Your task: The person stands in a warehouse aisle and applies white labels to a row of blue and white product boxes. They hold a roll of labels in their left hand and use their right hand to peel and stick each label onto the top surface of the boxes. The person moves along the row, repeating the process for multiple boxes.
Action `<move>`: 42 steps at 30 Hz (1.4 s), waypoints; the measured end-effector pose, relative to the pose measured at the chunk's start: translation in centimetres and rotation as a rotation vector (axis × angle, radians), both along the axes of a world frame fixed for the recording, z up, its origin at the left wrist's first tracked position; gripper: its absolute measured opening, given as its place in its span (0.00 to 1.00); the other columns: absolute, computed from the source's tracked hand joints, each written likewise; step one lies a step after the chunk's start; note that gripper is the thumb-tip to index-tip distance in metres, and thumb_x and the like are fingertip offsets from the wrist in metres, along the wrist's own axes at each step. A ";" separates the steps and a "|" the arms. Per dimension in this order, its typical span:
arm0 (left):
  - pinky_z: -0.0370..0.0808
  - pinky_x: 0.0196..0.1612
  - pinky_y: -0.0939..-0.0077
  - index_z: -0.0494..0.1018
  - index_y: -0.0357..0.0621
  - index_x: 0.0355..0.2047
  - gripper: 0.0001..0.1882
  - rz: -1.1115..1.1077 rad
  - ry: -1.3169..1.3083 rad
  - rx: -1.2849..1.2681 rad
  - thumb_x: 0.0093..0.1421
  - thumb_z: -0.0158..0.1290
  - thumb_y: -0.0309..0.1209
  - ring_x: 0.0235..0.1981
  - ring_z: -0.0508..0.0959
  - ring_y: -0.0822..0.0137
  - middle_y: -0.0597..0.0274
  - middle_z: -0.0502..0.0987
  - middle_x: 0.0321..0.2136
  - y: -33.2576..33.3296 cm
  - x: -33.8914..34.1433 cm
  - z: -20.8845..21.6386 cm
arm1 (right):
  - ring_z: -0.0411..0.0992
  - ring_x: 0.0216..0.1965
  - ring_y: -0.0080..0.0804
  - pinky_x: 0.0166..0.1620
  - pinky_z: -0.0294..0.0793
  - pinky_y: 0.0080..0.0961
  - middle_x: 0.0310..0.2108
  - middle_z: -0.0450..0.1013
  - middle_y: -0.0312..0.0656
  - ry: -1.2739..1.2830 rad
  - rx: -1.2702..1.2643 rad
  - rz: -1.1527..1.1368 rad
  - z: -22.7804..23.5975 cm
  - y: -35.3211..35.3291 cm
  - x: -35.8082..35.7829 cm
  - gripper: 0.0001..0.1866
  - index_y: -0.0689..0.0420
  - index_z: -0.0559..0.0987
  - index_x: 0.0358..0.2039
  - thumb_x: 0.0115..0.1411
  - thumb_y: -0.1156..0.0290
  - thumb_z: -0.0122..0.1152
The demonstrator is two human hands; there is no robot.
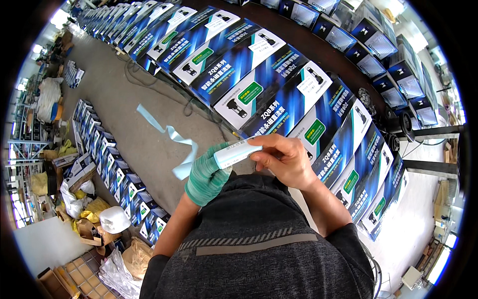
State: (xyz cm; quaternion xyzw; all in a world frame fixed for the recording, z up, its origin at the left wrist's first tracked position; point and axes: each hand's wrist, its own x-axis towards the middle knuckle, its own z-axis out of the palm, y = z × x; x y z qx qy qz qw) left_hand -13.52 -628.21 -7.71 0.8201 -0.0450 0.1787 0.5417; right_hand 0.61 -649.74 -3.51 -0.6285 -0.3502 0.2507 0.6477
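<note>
My left hand (205, 180), in a green-striped knitted glove, is closed around a white printed label strip (235, 153) in front of my chest. The bare right hand (288, 158) pinches the strip's right end between thumb and fingers. A pale blue, curled ribbon of what looks like label backing (184, 168) trails off to the left beside the glove. Whether it joins the strip inside the glove is hidden. Just beyond my hands stands a long row of blue, black and white printed cartons (279, 107), the nearest close to my right hand.
On the floor to the left runs another row of similar cartons (110, 167). Bags and opened cardboard (92, 231) lie at the lower left. More boxes (368, 60) are stacked at the far right, near a dark metal frame (430, 168). Cables (154, 82) lie beside the carton row.
</note>
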 end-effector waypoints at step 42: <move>0.74 0.57 0.65 0.78 0.32 0.55 0.24 0.342 0.094 0.011 0.67 0.64 0.39 0.49 0.80 0.62 0.50 0.82 0.51 -5.3 0.2 -0.7 | 0.78 0.44 0.27 0.51 0.77 0.28 0.43 0.80 0.36 -0.216 -0.688 -0.253 -5.7 -29.1 22.7 0.11 0.56 0.83 0.47 0.65 0.80 0.63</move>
